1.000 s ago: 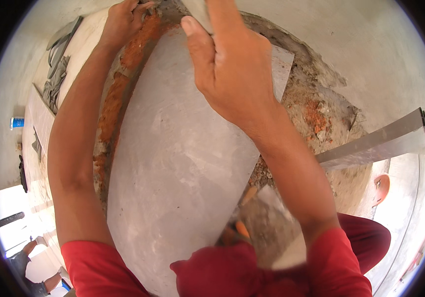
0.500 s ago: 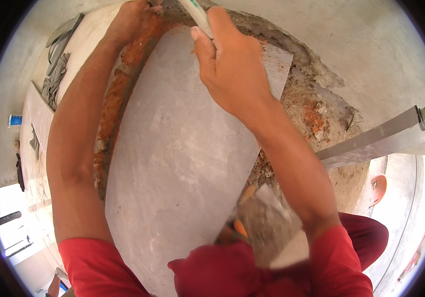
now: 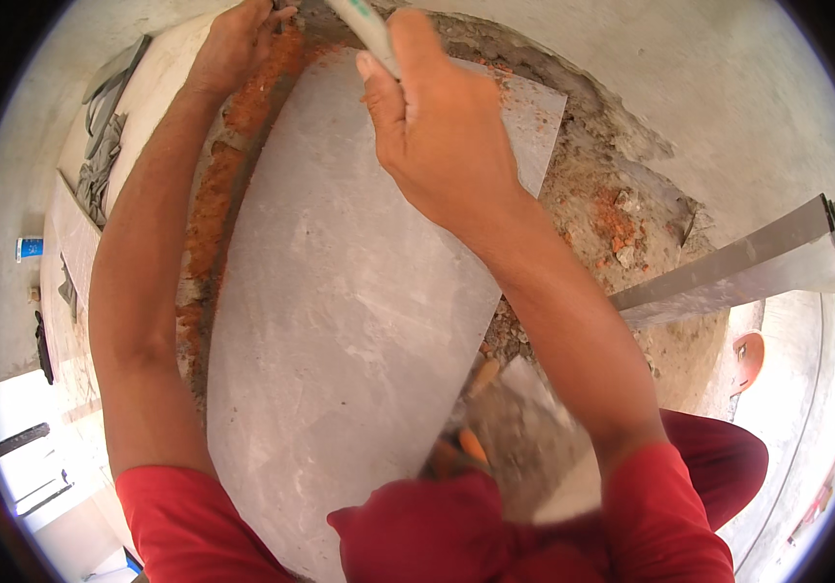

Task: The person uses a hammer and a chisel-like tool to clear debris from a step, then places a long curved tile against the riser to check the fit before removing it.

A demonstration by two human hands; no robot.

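Observation:
My right hand [image 3: 452, 126] is wrapped round a pale handle [image 3: 367, 34] with a green mark. The handle's far end runs out of the top of the picture, so the tool's kind does not show. Below that hand lies a large grey slab [image 3: 340, 291] with red crumbs scattered at its far end. At the far left my left hand [image 3: 238, 44] is closed, fingers bent, beside the exposed red brick edge [image 3: 211, 214]. What it grips is cut off by the top of the picture; only a bit of something dark shows at the fingertips.
Broken mortar and brick rubble [image 3: 622, 228] lies right of the slab. A grey straight bar [image 3: 729, 253] juts in from the right. Dark sandals [image 3: 111, 97] and a grey cloth [image 3: 97, 180] rest on the left ledge. An orange-handled tool [image 3: 473, 445] lies near my knee.
My right hand and the pale handle have shifted slightly left and up. My left hand has also moved a little left, its fingers now showing more clearly. The slab remains in place.

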